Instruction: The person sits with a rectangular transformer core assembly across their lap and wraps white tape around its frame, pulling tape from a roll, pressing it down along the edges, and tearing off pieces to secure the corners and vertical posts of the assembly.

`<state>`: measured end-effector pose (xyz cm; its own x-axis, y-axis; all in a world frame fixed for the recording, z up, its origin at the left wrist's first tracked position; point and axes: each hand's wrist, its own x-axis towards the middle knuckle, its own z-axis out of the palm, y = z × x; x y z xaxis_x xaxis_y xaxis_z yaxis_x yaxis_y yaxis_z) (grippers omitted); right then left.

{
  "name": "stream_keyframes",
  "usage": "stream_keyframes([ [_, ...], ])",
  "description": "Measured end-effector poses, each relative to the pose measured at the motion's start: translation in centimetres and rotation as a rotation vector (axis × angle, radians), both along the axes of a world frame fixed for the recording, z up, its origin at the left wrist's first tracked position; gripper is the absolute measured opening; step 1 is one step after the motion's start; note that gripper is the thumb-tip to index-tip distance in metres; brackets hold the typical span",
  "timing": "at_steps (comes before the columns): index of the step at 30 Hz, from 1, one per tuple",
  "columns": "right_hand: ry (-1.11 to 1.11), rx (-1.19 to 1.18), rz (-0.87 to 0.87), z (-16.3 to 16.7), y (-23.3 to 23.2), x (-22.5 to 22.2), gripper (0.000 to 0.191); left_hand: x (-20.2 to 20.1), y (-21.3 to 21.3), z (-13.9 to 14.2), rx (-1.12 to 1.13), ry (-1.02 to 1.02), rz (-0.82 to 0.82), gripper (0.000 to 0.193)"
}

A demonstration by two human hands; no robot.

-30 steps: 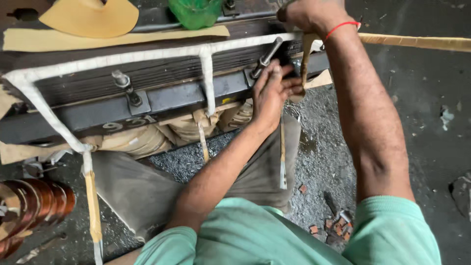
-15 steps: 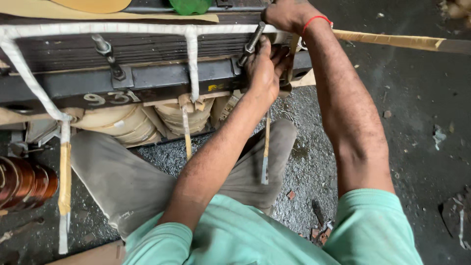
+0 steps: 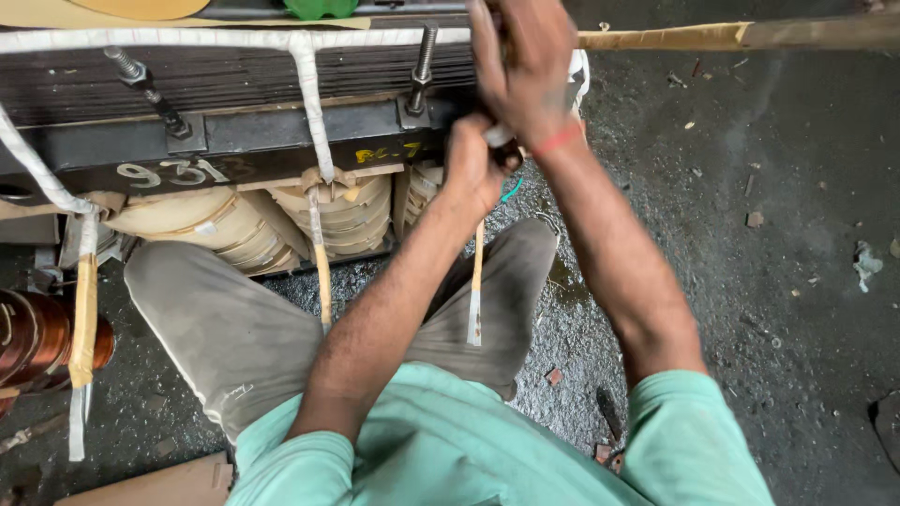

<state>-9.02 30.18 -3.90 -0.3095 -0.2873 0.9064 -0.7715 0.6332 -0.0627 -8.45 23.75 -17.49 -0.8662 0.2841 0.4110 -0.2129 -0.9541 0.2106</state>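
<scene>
A dark steel clamp frame lies across paper-wrapped windings. A white-taped lead runs along its top. My left hand is fisted at the frame's right end, gripping a strip of white tape. Just above it, my right hand, with a red thread at the wrist, is closed around the right end of the taped lead and hides that corner. Below my left hand hangs a thin tan lead. A threaded bolt stands just left of my hands.
A long tan paper-wrapped strip runs off to the right. A copper coil sits at the left edge and a green object at the top. My grey-trousered knee is under the windings. Small debris lies on the wet dark floor.
My right hand has come down from the frame's top edge to sit just over my left hand. Both hands are now bunched at the right corner. The view has shifted right.
</scene>
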Motion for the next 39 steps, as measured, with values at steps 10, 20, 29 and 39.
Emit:
stream_keyframes([
  [10,-0.375,0.015,-0.303,-3.6,1.0,9.3,0.058,6.1,0.1,-2.3,-0.044,-0.428,-0.074,0.040],
  [20,-0.431,-0.367,-0.021,-3.3,3.8,9.0,0.019,11.2,-6.0,5.5,-1.235,0.272,0.878,0.061],
  [29,-0.263,-0.444,-0.276,-0.8,1.3,4.0,0.039,0.7,-8.5,16.1,-1.526,1.491,1.108,0.084],
  [39,-0.299,-0.574,0.014,-6.4,3.9,5.4,0.040,-11.9,-7.6,16.6,-1.853,1.199,0.732,0.062],
])
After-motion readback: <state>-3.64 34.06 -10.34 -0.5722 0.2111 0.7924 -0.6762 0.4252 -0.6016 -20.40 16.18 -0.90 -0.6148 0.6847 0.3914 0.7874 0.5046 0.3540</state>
